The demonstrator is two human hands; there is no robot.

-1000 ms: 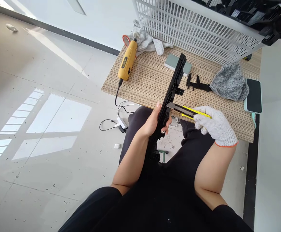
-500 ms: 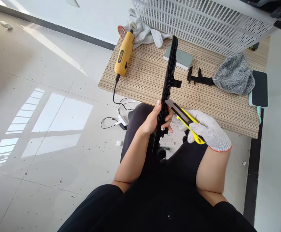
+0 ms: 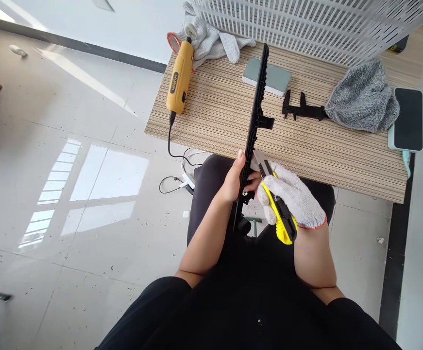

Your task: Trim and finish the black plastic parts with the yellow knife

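Calipers (image 3: 308,112) and drill (image 3: 179,78) lie on the table (image 3: 214,121), the strip (image 3: 254,121) clasped in my left hand (image 3: 233,179) partly hiding the block (image 3: 276,78) from me, my right hand (image 3: 294,195) gripping a knife (image 3: 282,218).

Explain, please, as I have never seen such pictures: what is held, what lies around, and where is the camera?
No robot here: these are a person's hands, seen from a head-worn camera looking forward and down. The bare left hand holds a long black part. The gloved right hand holds a yellow utility knife, its blade close to that part. On the striped tabletop lie a rotary tool, a knitted glove, what looks like a whetstone, a black caliper, a grey cloth and a phone.
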